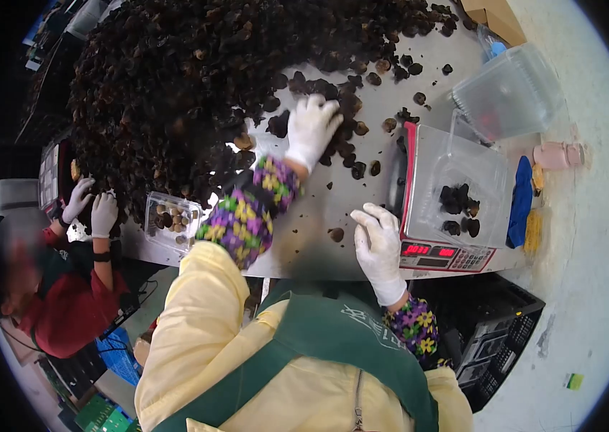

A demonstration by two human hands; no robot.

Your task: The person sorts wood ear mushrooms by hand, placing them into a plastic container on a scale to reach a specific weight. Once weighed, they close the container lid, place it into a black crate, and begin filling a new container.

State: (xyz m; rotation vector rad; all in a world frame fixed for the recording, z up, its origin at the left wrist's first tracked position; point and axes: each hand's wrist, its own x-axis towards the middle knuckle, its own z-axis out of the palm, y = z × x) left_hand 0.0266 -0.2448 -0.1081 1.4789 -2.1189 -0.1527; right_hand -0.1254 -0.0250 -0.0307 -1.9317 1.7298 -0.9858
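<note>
My left hand (310, 133), in a white glove, reaches over dark shrivelled pieces (351, 104) that look like dried mushrooms. Its fingers are bent and apart, touching or just above the pieces; nothing shows in them. My right hand (378, 252), also gloved, is beside the left edge of a digital scale (419, 253), fingers loosely bent and holding nothing visible. On the scale's plate lies a clear plastic container (488, 187) with several dark pieces (459, 205) in it. Red digits glow on the scale's display.
A large dark heap (167, 86) covers the table's far left. A clear box of light round pieces (173, 222) stands near the front edge. Stacked clear containers (509, 90) and a blue cloth (520, 201) lie right. A co-worker (67, 288) works at left; a black crate (498, 338) is below.
</note>
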